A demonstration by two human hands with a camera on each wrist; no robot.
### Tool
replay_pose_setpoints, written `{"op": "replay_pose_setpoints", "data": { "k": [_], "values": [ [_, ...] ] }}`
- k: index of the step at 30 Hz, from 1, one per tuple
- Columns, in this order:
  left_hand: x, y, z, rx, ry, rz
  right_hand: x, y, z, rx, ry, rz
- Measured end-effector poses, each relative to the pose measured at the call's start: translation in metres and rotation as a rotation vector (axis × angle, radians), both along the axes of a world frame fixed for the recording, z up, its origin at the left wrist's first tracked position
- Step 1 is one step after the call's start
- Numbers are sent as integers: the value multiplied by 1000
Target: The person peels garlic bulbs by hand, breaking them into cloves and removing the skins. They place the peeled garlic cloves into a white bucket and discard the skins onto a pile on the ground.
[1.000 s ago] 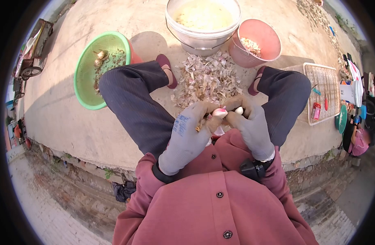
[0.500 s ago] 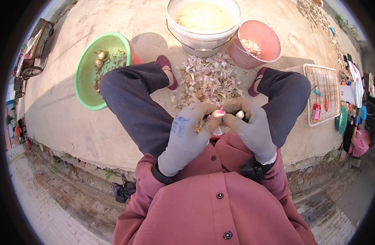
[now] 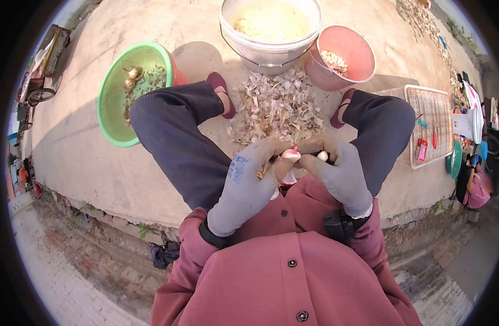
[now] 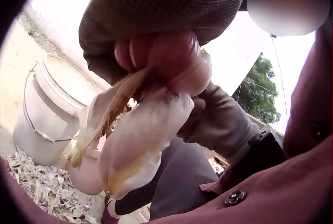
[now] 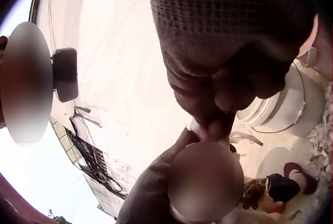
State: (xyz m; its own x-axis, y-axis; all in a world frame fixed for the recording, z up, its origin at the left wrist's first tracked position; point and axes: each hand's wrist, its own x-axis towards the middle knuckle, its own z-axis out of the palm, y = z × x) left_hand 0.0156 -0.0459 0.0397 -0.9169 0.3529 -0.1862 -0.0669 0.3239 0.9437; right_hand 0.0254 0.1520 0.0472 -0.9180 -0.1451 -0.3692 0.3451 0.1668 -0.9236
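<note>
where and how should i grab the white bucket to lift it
Likely best by the middle of its wire handle, coming from the near side, where it hangs down against the wall of the white bucket. Swing it upright before lifting; the open top suggests keeping it level.

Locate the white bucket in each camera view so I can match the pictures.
Head: white bucket at the top, just right of centre.
Left wrist: white bucket at the left, tilted in the picture.
Right wrist: white bucket at the right, partly behind the gloved hand.
Shared landmark: the heap of papery skins beside the bucket.
</note>
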Motion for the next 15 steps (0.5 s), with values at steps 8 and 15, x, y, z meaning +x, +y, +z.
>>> {"op": "replay_pose_setpoints", "data": {
  "k": [8,15],
  "values": [
    [-1,-5,1,103,-65,-56,-3,-7,-2,121,62,30],
    [9,-4,-4,230,-176,73,2,-23,-11,-39,48,-165]
  ]
}}
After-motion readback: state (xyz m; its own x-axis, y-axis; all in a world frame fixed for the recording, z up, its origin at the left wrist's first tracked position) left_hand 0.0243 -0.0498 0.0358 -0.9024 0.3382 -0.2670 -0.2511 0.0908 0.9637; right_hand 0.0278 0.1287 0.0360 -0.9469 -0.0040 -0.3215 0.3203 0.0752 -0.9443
